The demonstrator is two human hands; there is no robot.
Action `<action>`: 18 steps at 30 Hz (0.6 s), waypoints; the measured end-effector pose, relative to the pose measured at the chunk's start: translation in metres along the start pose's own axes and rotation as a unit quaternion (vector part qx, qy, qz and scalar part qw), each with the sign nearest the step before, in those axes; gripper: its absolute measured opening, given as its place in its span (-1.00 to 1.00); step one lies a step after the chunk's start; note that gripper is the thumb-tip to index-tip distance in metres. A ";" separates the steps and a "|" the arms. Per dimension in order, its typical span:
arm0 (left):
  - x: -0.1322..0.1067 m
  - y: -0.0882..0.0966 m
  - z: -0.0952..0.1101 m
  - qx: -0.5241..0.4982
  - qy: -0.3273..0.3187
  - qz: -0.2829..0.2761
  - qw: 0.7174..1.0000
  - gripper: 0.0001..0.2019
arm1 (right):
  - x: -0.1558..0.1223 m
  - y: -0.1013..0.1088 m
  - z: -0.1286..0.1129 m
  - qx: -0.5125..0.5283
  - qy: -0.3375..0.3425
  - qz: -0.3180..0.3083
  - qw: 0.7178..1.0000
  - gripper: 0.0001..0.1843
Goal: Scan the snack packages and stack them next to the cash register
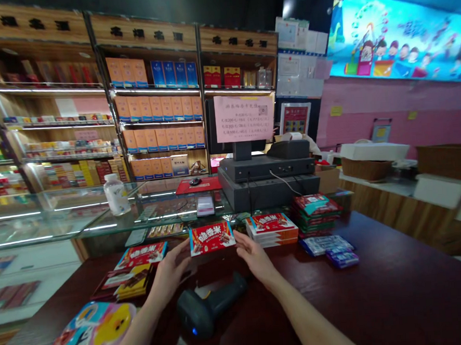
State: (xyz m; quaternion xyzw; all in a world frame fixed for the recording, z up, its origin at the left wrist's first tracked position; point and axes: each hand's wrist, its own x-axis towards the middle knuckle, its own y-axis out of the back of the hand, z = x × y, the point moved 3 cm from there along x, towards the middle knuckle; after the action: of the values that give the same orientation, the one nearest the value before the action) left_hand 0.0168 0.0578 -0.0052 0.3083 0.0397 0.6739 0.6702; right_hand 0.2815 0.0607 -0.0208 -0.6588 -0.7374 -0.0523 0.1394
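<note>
At a shop checkout, a dark reddish-brown wooden surface [382, 293] carries scattered packaged goods. Around the work area: a stack of flat red-and-orange cardboard boxes [272, 230] just right of the right hand; a pile of red-and-green flat packets [317, 214] beyond it; a loose group of blue-and-white foil packets [326, 244] nearer the right edge; a flat red-and-white carton [141, 256] overlapping dark chocolate-coloured packets [128, 282] on the left. A glossy multicoloured plastic bag with a yellow cartoon figure [92, 332] lies at lower left. A dark grey handheld barcode scanner [207, 309], with a small blue light, lies on its side between the forearms, below the hands. Behind stand a black cash register [267, 175] and a glass display counter [61, 219].

A rectangular red-and-white snack box [211, 237] sits between the left hand [168, 274] and the right hand [256, 257]. The fingers [184, 252] of both are extended and spread, their tips at the box's lower corners. Contact looks light; whether they grip it cannot be told. The underside of the box is hidden, so its support is unclear. Small print on the packets is too distorted to read.
</note>
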 end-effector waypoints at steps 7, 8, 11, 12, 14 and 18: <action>-0.006 0.006 0.002 0.085 -0.012 0.045 0.995 -0.49 | -0.003 0.003 0.003 -0.046 0.036 0.046 0.997 -0.48; -0.007 0.007 0.003 0.090 -0.020 0.046 0.995 -0.51 | -0.003 0.004 0.003 -0.059 0.040 0.052 0.996 -0.49; -0.010 0.008 0.006 0.108 -0.050 0.050 0.992 -0.54 | -0.005 0.005 0.003 -0.104 0.051 0.065 0.991 -0.53; -0.011 0.008 0.006 0.116 -0.058 0.053 0.990 -0.55 | -0.006 0.005 0.003 -0.120 0.055 0.070 0.989 -0.55; -0.012 0.008 0.006 0.130 -0.073 0.063 0.987 -0.57 | -0.009 0.006 -0.001 -0.148 0.064 0.083 0.983 -0.60; -0.015 0.009 0.007 0.144 -0.094 0.080 0.982 -0.59 | -0.015 0.004 -0.010 -0.178 0.085 0.110 0.974 -0.69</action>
State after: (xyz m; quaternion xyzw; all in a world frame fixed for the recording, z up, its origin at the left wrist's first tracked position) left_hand 0.0111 0.0402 -0.0010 0.4660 0.0483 0.6807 0.5633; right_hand 0.2880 0.0440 -0.0154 -0.7429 -0.6252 -0.2228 0.0871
